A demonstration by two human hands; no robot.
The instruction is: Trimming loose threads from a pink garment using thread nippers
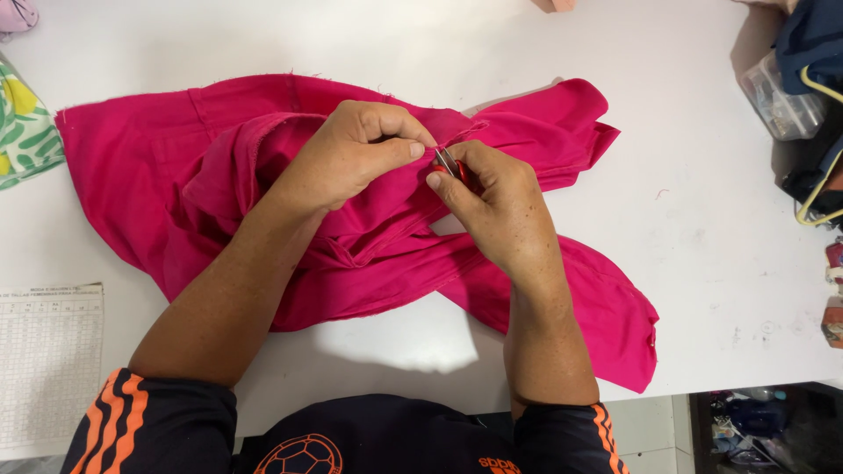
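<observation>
L hand (pixel 351 154) pinched crumpled magenta cotton garment (pixel 176 175), fingers curled. R hand (pixel 496 202) gripped small red-handled metal snips (pixel 450 164) w/ thumb extended. Both forearms angled inward over white table (pixel 685 132).

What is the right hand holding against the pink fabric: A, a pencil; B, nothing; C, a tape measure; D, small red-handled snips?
D: the right hand grips small snips with red handles and metal blades at the pink fabric, which the left hand pinches beside them.

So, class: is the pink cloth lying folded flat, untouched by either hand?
No: both the left hand and right hand pinch the crumpled pink cloth, right holding small scissors.
</observation>
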